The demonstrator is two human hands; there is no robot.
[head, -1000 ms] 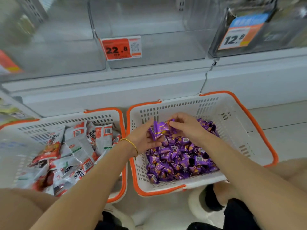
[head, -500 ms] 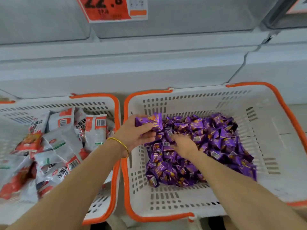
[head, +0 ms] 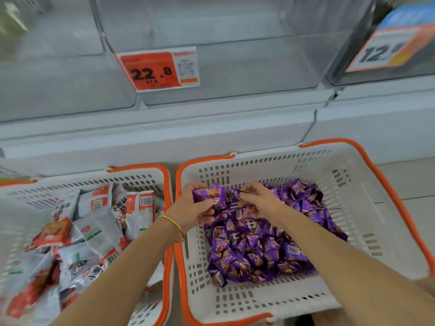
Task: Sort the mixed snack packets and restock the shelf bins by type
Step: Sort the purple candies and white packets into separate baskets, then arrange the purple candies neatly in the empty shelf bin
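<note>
Left hand [head: 190,209]: fingers curled tight round a small bunch of purple packets [head: 208,195], held just above the far-left corner of the right basket [head: 259,165]. Right hand [head: 261,201]: fingers bent, pinching another purple packet at the far edge of the pile, just beside the left hand's bunch. The rest of the purple pile lies in that basket. Left basket [head: 70,184], just beside it, holds white-and-red packets [head: 98,222]. Clear shelf bins [head: 235,74] are behind; the price tag [head: 157,70] reads 22.8.

left hand [head: 191,211] gripping, right hand [head: 261,201] pinching
</note>
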